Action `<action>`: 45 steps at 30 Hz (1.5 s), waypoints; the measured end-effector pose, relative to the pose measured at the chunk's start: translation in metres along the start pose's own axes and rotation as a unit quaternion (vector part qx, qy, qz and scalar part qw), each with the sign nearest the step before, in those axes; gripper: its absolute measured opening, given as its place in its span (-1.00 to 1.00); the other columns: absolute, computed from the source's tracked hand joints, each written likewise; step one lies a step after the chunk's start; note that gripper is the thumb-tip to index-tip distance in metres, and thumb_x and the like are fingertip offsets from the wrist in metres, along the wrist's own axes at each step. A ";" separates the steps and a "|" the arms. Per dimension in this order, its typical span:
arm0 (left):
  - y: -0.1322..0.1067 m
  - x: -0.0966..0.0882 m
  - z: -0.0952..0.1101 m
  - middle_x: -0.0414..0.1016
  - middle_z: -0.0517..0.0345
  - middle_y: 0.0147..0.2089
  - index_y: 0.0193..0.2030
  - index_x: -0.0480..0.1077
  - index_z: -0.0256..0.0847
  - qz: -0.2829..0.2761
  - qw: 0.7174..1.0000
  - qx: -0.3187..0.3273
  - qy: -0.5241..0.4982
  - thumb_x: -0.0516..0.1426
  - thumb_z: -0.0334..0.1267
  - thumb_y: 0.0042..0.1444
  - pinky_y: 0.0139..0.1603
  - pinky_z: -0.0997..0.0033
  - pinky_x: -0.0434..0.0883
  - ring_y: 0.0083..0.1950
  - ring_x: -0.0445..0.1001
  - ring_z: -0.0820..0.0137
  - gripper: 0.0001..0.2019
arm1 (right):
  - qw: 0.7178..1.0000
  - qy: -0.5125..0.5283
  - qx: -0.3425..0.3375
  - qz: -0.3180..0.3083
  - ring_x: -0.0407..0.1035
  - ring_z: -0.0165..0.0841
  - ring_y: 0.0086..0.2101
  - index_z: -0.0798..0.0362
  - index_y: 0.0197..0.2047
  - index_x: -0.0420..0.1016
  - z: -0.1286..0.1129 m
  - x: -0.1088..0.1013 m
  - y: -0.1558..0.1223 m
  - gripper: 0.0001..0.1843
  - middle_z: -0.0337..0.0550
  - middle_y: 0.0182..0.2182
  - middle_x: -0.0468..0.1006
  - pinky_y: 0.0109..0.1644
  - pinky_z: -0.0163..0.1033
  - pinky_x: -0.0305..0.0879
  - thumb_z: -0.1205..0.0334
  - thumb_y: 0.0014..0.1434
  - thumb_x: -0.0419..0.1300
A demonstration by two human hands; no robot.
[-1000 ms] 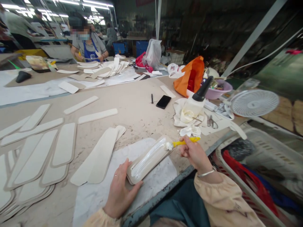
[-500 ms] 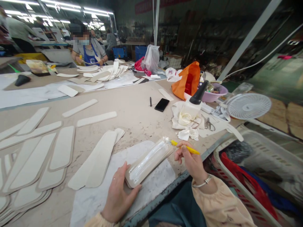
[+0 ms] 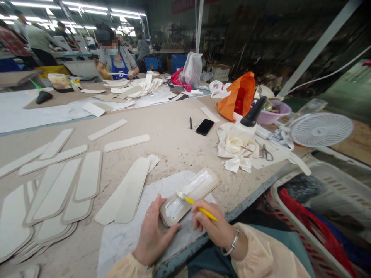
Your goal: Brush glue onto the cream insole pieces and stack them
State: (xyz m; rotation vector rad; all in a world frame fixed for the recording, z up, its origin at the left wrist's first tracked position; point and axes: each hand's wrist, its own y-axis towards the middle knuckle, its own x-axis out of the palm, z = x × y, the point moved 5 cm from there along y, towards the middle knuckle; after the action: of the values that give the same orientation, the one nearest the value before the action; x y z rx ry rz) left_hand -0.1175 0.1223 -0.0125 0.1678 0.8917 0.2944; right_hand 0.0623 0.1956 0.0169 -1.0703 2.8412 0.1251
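A long rounded panel [image 3: 199, 183] lies at a slant on a white paper sheet [image 3: 121, 243], its top streaked with wet, shiny white glue. My left hand [image 3: 153, 231] grips its near left end between thumb and fingers. A brush with a yellow handle [image 3: 204, 210] is pinched in my right hand [image 3: 213, 224]; its white-coated bristles touch the panel around the middle. Beside my left hand, two overlapping pale panels [image 3: 127, 193] rest partly on the sheet. More panels [image 3: 58, 189] are spread and stacked at the left.
A glue bottle [image 3: 242, 133] with a black nozzle stands on a cloth, near scissors [image 3: 265, 152] and a phone [image 3: 205, 127]. An orange bag [image 3: 237, 94], a purple basin [image 3: 274, 114] and a white fan [image 3: 321, 129] are behind. A plastic basket [image 3: 282, 208] adjoins the table's edge. A co-worker [image 3: 117, 61] sits opposite.
My right hand has drawn the brush from the panel's far end back to its middle, closer to my left hand. The left hand keeps its hold. The view has shifted slightly.
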 end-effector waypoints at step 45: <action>0.001 -0.002 0.004 0.29 -0.15 0.15 0.34 -0.14 -0.23 0.000 0.999 0.030 0.040 0.21 -0.10 -0.03 0.15 -0.03 0.29 0.17 0.30 0.09 -0.13 | 0.979 -0.128 -0.029 0.154 0.34 -0.41 -0.55 -0.01 -0.24 0.39 0.006 -0.074 -0.002 -0.74 -0.28 -0.58 0.44 -0.42 -0.32 0.26 0.02 0.26 0.00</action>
State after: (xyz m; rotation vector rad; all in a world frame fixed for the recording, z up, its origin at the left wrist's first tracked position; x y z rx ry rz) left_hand -0.1154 0.1225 -0.0085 0.2122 0.9808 0.2761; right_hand 0.1192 0.2435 0.0201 -0.5644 2.7547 0.3446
